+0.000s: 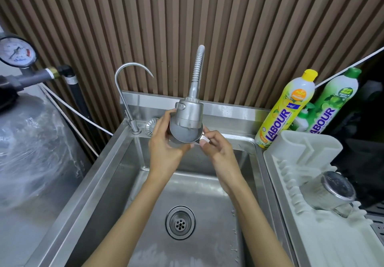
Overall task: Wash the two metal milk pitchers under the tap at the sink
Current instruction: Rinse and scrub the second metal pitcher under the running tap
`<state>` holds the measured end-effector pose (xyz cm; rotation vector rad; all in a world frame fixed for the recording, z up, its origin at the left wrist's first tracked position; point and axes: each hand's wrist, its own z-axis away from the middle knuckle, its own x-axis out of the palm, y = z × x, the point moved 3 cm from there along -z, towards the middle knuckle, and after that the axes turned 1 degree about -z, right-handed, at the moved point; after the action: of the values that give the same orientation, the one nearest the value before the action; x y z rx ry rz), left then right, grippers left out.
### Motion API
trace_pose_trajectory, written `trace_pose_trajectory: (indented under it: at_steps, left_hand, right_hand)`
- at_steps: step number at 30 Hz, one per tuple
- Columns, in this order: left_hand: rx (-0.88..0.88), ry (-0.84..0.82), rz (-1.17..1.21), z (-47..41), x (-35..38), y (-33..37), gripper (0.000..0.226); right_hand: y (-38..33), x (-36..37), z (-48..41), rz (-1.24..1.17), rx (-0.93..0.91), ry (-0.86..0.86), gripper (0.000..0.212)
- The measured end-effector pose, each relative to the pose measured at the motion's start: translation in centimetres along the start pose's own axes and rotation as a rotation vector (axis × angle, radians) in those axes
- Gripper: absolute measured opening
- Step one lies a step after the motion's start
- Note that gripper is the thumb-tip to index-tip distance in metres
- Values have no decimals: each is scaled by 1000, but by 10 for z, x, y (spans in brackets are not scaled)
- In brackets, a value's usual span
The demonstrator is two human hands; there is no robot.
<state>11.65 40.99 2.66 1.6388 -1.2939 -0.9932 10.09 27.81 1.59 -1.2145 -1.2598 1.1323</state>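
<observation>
I hold a small metal milk pitcher (184, 136) upright right under the tap's spray head (189, 111), over the sink (116, 175). My left hand (164, 148) wraps its left side and bottom. My right hand (216, 150) pinches its handle on the right. The spray head hides most of the pitcher's opening, so I cannot tell whether water runs. A second metal pitcher (330, 192) lies on its side in the white drying rack (307, 235) at the right.
A thin gooseneck tap (128, 92) and a loose strainer (151, 125) sit at the sink's back left. Two dish soap bottles, yellow (288, 108) and green (332, 102), stand behind the rack. The drain (180, 222) is open below. A large wrapped tank (31, 148) stands at left.
</observation>
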Motion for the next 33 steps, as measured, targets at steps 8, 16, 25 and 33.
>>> trace_pose_trajectory:
  at_steps: [8,16,25,33]
  left_hand:
    - [-2,66,-388,11,-15,13,78]
    - [-329,-70,-188,25,-5,-2,31]
    - [-338,-188,336,17,17,-4,56]
    - [11,2,-74,-1,-9,17,82]
  right_hand:
    - [5,4,10,-70,90,91,11]
    - [-26,-14,23,612,-2,294,21]
    - [-45,-9,31,592,-139,325,14]
    - [-12,0,5,28,14,68,19]
